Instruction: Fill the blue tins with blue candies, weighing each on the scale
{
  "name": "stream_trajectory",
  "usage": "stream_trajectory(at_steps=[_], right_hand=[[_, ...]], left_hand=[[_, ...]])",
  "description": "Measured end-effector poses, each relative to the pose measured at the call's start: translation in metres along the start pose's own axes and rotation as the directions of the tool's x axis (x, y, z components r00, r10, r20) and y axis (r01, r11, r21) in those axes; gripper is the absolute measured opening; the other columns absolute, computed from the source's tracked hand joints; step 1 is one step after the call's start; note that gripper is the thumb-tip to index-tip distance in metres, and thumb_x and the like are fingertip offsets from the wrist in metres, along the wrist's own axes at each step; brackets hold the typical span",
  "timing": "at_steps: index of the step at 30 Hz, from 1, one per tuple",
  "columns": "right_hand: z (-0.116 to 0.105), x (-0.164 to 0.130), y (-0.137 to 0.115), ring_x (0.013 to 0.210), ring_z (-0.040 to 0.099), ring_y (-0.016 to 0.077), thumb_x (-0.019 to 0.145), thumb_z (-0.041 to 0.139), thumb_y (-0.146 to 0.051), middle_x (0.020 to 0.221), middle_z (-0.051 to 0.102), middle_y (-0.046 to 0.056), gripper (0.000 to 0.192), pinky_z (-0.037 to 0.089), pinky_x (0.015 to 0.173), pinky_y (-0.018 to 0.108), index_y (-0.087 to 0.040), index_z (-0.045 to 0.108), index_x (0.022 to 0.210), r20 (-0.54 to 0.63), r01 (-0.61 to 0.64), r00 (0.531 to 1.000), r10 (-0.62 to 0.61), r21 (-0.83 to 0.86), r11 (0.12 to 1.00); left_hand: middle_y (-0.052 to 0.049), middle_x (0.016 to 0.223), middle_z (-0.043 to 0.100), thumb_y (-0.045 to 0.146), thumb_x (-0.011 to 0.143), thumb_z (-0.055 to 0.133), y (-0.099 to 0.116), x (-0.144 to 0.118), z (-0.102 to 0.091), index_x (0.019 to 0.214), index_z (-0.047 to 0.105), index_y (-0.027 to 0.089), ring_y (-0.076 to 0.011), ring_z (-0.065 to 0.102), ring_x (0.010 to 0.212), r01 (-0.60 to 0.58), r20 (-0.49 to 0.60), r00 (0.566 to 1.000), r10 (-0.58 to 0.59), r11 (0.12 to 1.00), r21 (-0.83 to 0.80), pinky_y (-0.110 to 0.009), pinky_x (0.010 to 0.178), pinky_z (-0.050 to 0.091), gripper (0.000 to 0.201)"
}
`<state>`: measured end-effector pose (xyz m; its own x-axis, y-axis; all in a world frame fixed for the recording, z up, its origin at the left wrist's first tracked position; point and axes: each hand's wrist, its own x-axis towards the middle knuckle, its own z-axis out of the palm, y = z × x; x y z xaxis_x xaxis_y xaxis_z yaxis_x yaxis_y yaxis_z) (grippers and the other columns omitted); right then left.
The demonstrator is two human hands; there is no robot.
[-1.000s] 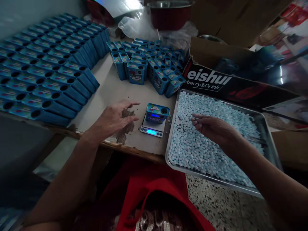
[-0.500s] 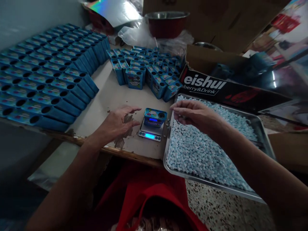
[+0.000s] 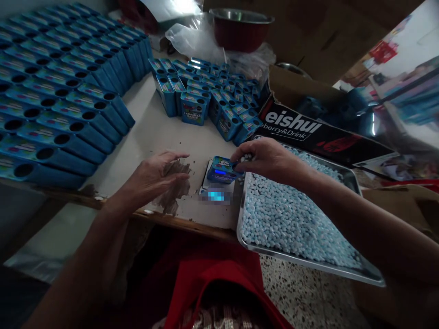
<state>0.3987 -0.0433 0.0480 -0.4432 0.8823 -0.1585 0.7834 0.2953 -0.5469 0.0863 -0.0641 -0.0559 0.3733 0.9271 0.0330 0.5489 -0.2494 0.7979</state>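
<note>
I see a small blue tub (image 3: 219,176) standing on a little scale (image 3: 223,189) near the front edge of the pale, worn worktop (image 3: 147,121). The scale's display glows blue, but it is too blocky to read.

The person's right hand (image 3: 264,160) is at the tub's right end. Its grip is closed on a few pale candies (image 3: 246,158), with the fingertips by the dark hole in the tub's top; whether they touch the tub I cannot tell.

The left hand (image 3: 154,176) hangs just left of the scale, its grip apart, thumb and fingers spread with nothing between them.

Beneath the right forearm sits a metal tray (image 3: 372,275), spread with pale blue and white candies. A black printed carton (image 3: 318,128) stands right behind it.

At the back of the worktop more blue tubs (image 3: 195,109) crowd together, some at angles, while tight rows of others (image 3: 65,103) fill the left side. Behind the crowd are a clear plastic bag (image 3: 188,36) and a dark red bowl (image 3: 238,34).
</note>
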Motion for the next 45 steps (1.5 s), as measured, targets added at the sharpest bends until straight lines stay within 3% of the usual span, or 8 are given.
stream_trajectory(at_steps=[10, 16, 21, 29, 33, 36, 39, 45], right_hand=[[0.009, -0.011, 0.001, 0.070, 0.067, 0.0168, 0.075, 0.085, -0.017, 0.080, 0.078, 0.002, 0.014, 0.050, 0.069, 0.031, -0.024, 0.088, 0.087, -0.157, -0.016, 0.987, 0.025, 0.060, 0.998], [0.000, -0.012, 0.014, 0.060, 0.061, 0.0154, 0.082, 0.088, -0.037, 0.066, 0.070, 0.002, 0.017, 0.049, 0.058, 0.031, -0.021, 0.086, 0.090, -0.111, -0.101, 0.979, 0.171, 0.462, 0.881], [-0.001, -0.029, 0.038, 0.057, 0.051, 0.0117, 0.078, 0.094, -0.045, 0.071, 0.071, 0.005, 0.028, 0.038, 0.048, 0.028, -0.020, 0.084, 0.086, -0.043, -0.193, 0.962, 0.268, 0.585, 0.787], [0.004, -0.062, 0.057, 0.073, 0.066, 0.0138, 0.075, 0.097, -0.040, 0.081, 0.077, 0.003, 0.030, 0.054, 0.069, 0.028, -0.021, 0.086, 0.095, 0.124, -0.334, 0.932, 0.340, 0.660, 0.673], [0.001, -0.070, 0.063, 0.087, 0.075, 0.0156, 0.074, 0.098, -0.032, 0.094, 0.082, 0.005, 0.029, 0.061, 0.083, 0.026, -0.022, 0.087, 0.099, 0.182, -0.404, 0.894, 0.410, 0.724, 0.559], [0.005, -0.072, 0.066, 0.085, 0.076, 0.0147, 0.071, 0.100, -0.032, 0.096, 0.082, 0.006, 0.028, 0.063, 0.081, 0.023, -0.022, 0.087, 0.095, 0.189, -0.399, 0.887, 0.420, 0.773, 0.494], [0.014, -0.074, 0.067, 0.083, 0.077, 0.0143, 0.073, 0.100, -0.038, 0.096, 0.082, 0.007, 0.030, 0.065, 0.076, 0.018, -0.020, 0.087, 0.094, 0.209, -0.408, 0.887, 0.412, 0.773, 0.486], [0.034, -0.082, 0.073, 0.088, 0.081, 0.0194, 0.065, 0.102, -0.042, 0.096, 0.084, 0.009, 0.038, 0.066, 0.075, 0.016, -0.023, 0.089, 0.096, 0.169, -0.483, 0.826, 0.538, 0.706, 0.519]], left_hand=[[-0.012, 0.145, 0.066, 0.060, 0.095, 0.071, -0.001, 0.002, -0.007, 0.142, 0.071, 0.023, -0.0345, 0.063, 0.135, -0.057, -0.001, 0.998, 0.057, 0.997, 0.046, -0.050, 0.120, 0.050, 0.060], [-0.009, 0.147, 0.067, 0.060, 0.094, 0.073, 0.006, 0.005, -0.003, 0.141, 0.071, 0.026, -0.0333, 0.063, 0.136, -0.074, -0.001, 0.997, 0.074, 0.997, 0.031, -0.048, 0.121, 0.049, 0.058], [-0.006, 0.139, 0.073, 0.056, 0.093, 0.075, 0.010, -0.001, 0.003, 0.139, 0.073, 0.029, -0.0303, 0.068, 0.129, -0.018, 0.004, 1.000, 0.018, 1.000, 0.006, -0.045, 0.115, 0.053, 0.053], [-0.004, 0.095, 0.079, 0.042, 0.089, 0.081, -0.005, -0.058, 0.025, 0.090, 0.080, 0.022, -0.0215, 0.073, 0.091, 0.011, -0.076, 0.997, -0.012, 1.000, -0.008, -0.033, 0.087, 0.056, 0.021], [-0.002, 0.084, 0.077, 0.035, 0.090, 0.080, -0.005, -0.094, 0.011, 0.084, 0.078, 0.021, -0.0179, 0.070, 0.080, 0.008, -0.326, 0.945, -0.005, 1.000, 0.008, -0.028, 0.078, 0.054, 0.015], [-0.001, 0.080, 0.078, 0.037, 0.090, 0.081, -0.011, -0.120, 0.004, 0.085, 0.081, 0.023, -0.0168, 0.069, 0.072, 0.039, -0.121, 0.992, -0.043, 0.999, -0.033, -0.026, 0.070, 0.053, 0.015], [-0.001, 0.084, 0.081, 0.039, 0.090, 0.078, -0.032, -0.144, 0.021, 0.088, 0.085, 0.026, -0.0195, 0.074, 0.074, 0.181, 0.259, 0.951, -0.168, 0.983, -0.029, -0.027, 0.070, 0.055, 0.015], [-0.009, 0.105, 0.084, 0.040, 0.090, 0.072, -0.093, -0.168, 0.090, 0.112, 0.082, 0.020, -0.0306, 0.078, 0.098, 0.405, -0.033, 0.913, -0.406, 0.913, -0.042, -0.041, 0.089, 0.062, 0.031]])
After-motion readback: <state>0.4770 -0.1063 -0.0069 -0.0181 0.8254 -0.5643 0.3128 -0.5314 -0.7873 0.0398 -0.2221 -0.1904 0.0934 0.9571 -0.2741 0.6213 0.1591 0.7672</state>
